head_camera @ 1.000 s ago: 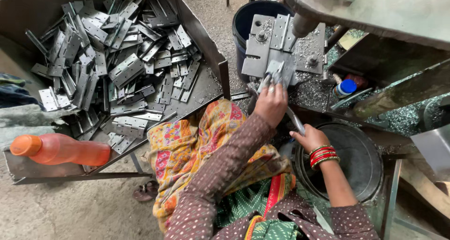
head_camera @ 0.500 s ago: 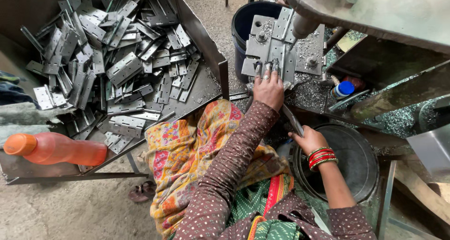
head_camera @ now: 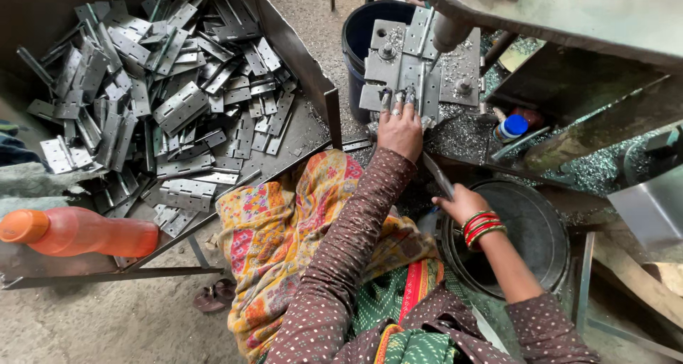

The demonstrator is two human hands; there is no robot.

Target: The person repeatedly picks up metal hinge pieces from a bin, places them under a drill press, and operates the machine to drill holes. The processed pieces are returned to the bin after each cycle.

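Note:
My left hand (head_camera: 400, 129) reaches forward to a grey steel jig plate (head_camera: 398, 65) under a drill spindle (head_camera: 449, 31). Its fingertips grip a small metal hinge piece (head_camera: 398, 97) at the plate's near edge. My right hand (head_camera: 462, 204), with red bangles on the wrist, is closed around a thin metal bar (head_camera: 437, 175) beside a round black pan (head_camera: 530, 229). Both sleeves are brown with white dots.
A big metal tray (head_camera: 295, 51) at the left holds several loose steel hinges (head_camera: 178, 104). An orange plastic bottle (head_camera: 78, 232) lies at its near edge. A dark bucket (head_camera: 356, 33) stands behind the jig. Metal shavings (head_camera: 462, 133) and a blue-capped bottle (head_camera: 511, 127) lie at the right.
My left hand has moved forward with the hinge piece, from just short of the jig plate onto its near edge. My right hand has stayed on the bar.

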